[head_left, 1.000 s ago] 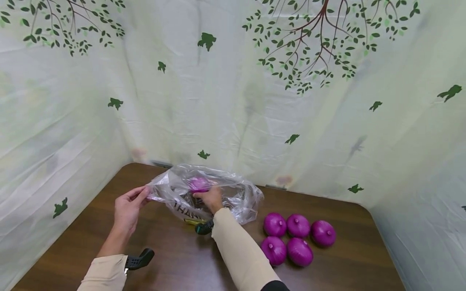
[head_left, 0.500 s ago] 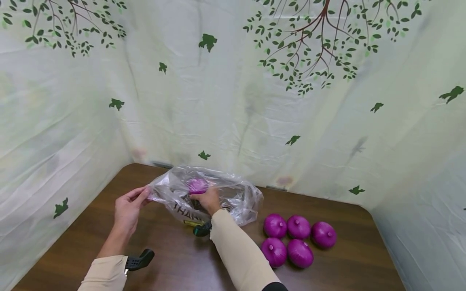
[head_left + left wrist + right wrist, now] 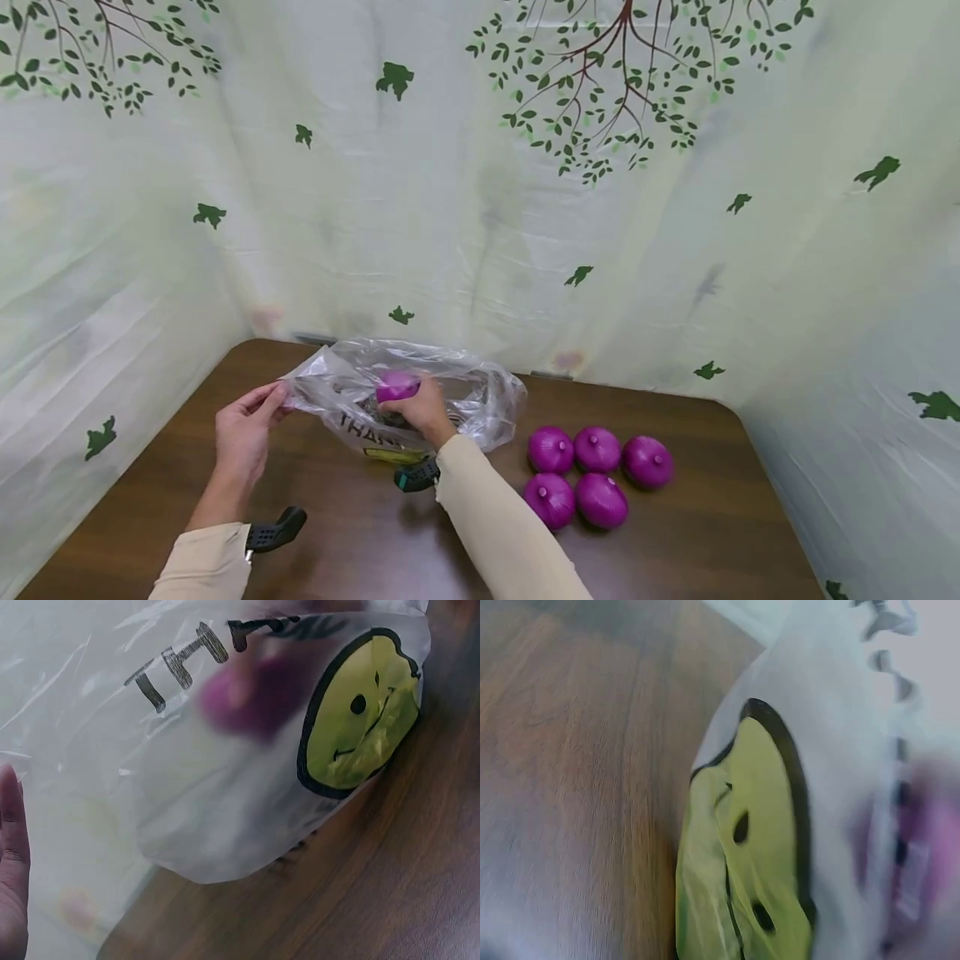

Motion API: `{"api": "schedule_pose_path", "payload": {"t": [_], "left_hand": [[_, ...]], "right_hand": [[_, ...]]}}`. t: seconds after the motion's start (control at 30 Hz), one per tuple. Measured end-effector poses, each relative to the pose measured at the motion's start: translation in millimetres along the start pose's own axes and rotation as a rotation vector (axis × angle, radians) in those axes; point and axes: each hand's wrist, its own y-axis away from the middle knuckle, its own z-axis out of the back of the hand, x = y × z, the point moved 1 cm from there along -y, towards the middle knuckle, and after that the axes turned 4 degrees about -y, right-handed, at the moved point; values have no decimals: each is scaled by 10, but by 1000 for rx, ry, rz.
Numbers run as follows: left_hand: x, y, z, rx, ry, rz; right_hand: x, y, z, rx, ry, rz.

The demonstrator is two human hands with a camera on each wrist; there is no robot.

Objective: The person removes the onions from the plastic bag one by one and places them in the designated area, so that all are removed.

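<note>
Left hand (image 3: 243, 429) pinching rim of clear crinkled plastic bag (image 3: 480, 400) at nine o'clock; right hand (image 3: 423, 408) gripping round purple onion (image 3: 396, 386) at bag's mouth. Five loose purple onions (image 3: 588, 475) at three o'clock on brown wooden table (image 3: 675, 542).

L hand (image 3: 243, 433) pinching, R hand (image 3: 423, 410) gripping

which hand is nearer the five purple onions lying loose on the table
Right. The right hand is in the plastic bag just left of the onions; the left hand pinches the bag's far edge.
</note>
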Motion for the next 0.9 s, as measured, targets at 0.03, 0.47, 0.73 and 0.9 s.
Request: {"api": "schedule_pose_path", "payload": {"t": [0.03, 0.47, 0.73, 0.9], "left_hand": [[-5, -2, -5, -4, 7, 1], [-57, 13, 62, 8, 28, 62], [-41, 30, 27, 32, 35, 91], [-29, 31, -22, 42, 17, 102]], "right_hand": [[13, 26, 38, 12, 5, -8], [101, 376, 500, 104, 121, 43], [85, 635, 877, 107, 174, 94], [65, 787, 1125, 98, 155, 101]]}}
